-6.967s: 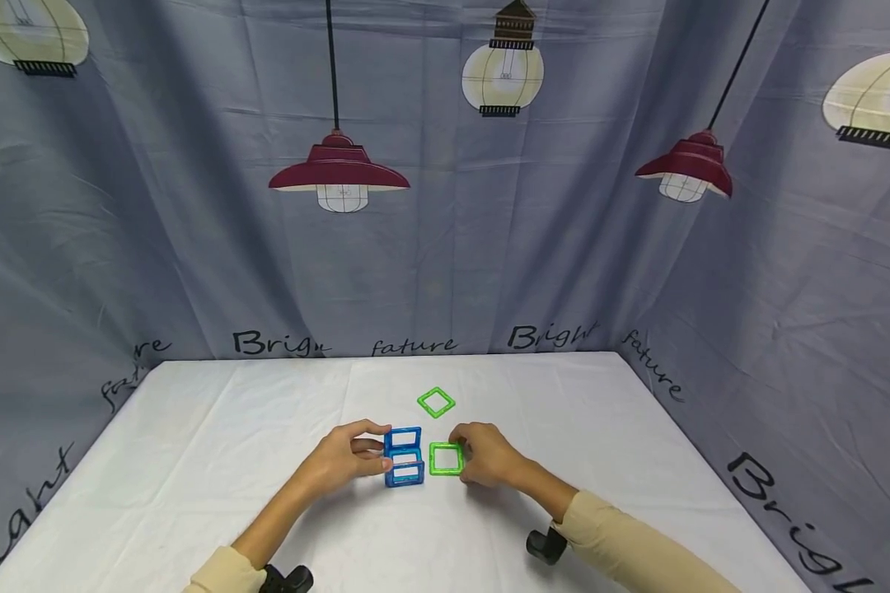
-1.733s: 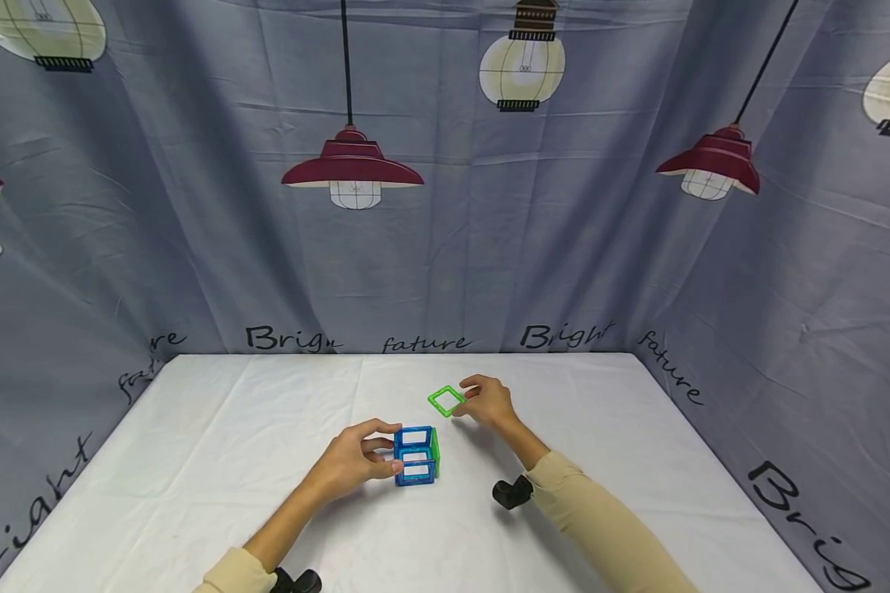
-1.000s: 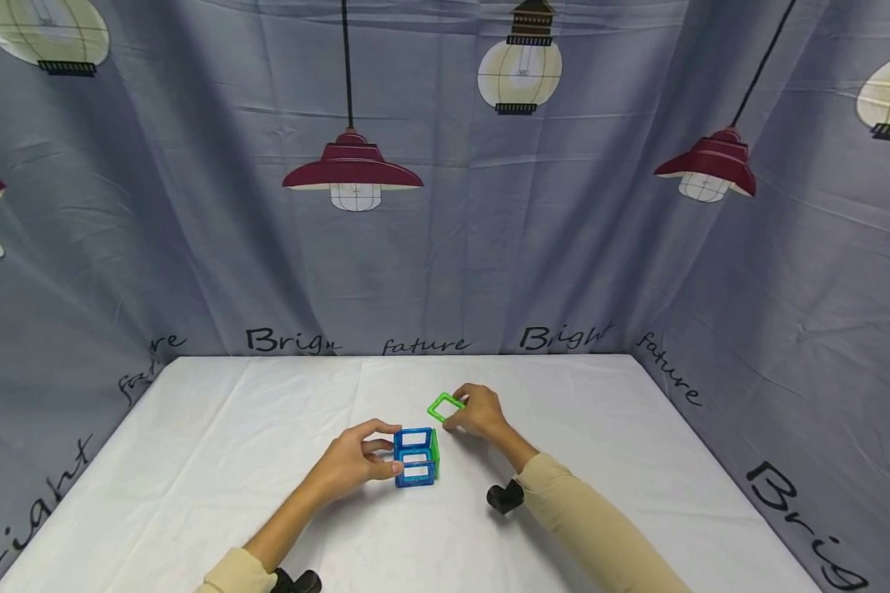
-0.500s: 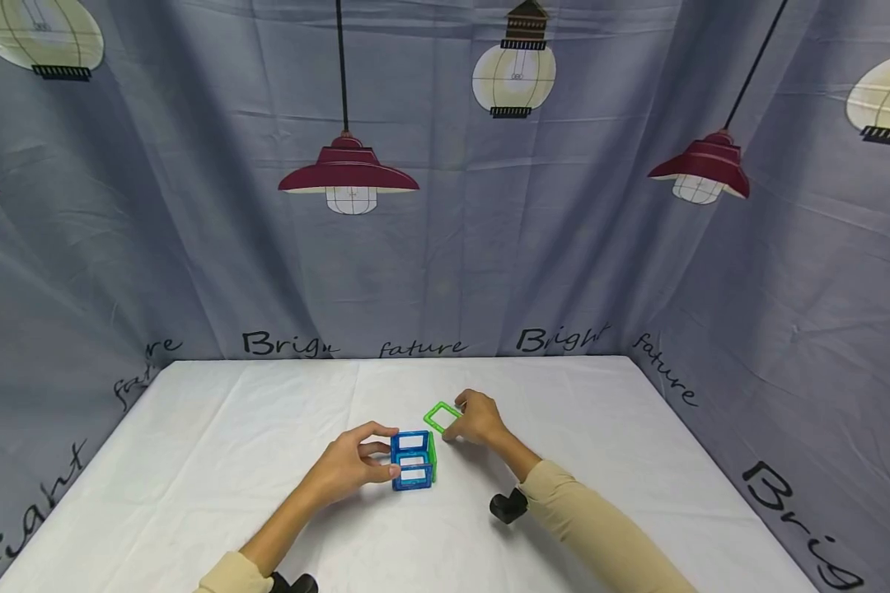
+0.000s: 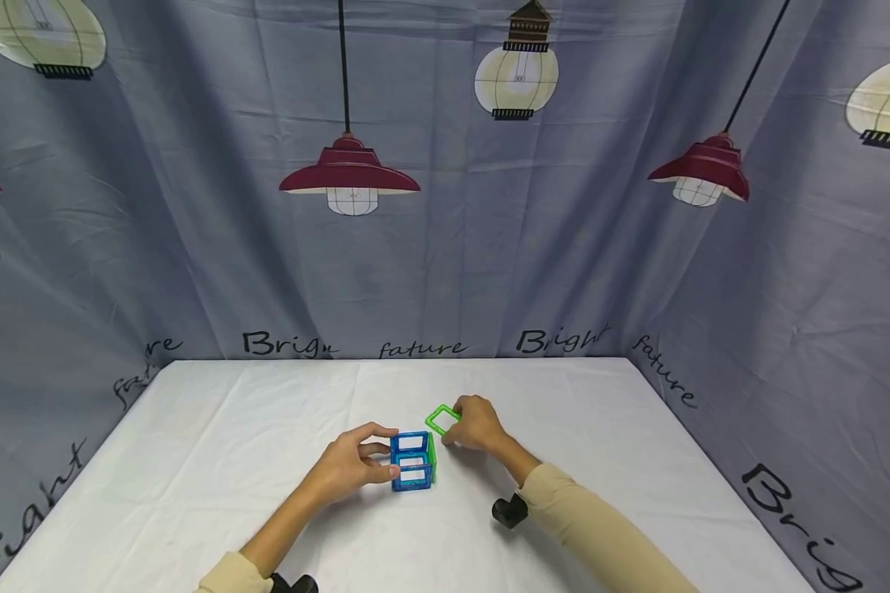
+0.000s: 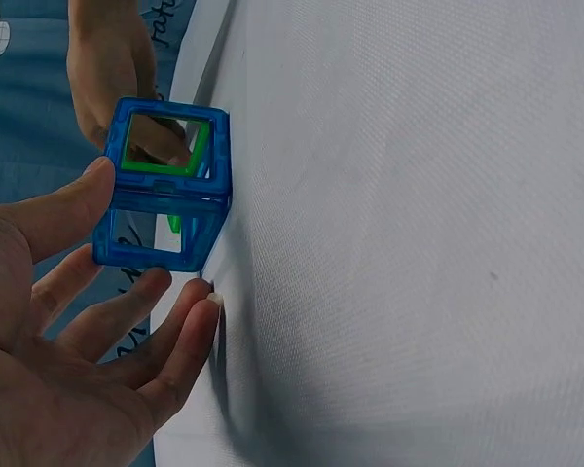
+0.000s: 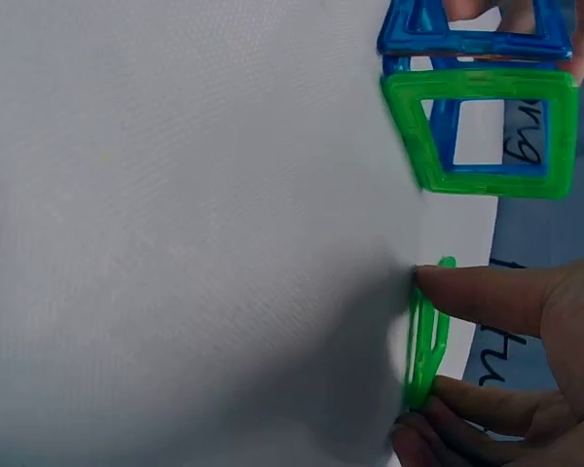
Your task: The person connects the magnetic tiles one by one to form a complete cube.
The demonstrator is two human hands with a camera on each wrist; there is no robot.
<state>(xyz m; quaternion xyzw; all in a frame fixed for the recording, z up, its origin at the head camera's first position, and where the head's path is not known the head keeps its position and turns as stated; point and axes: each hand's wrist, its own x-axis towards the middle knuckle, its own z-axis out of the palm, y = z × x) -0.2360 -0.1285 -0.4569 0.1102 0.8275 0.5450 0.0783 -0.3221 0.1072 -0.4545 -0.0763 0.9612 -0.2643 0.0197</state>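
My left hand [image 5: 348, 468] holds a small open box of blue magnetic tiles [image 6: 170, 185] on the white table, with the thumb on one side and fingers on the other. One green magnetic tile [image 7: 560, 136] stands upright against the box's right side. Just behind and to the right, my right hand [image 5: 478, 422] pinches a second green square tile [image 7: 423, 360] between thumb and fingers. This tile is apart from the box; in the right wrist view it is seen nearly edge-on. The left fingertips are partly hidden behind the box in the head view.
A white cloth [image 5: 267, 412] covers the table. Grey-blue curtains [image 5: 430, 263] printed with lamps and lettering stand behind and at both sides. Black wrist devices, one [image 5: 509, 511] by the right sleeve, sit close to the table.
The first green tile went from my right hand onto the blue box's right side. My right hand then moved to the farther green tile, pinched it and drew it slightly nearer. The left hand kept its hold.
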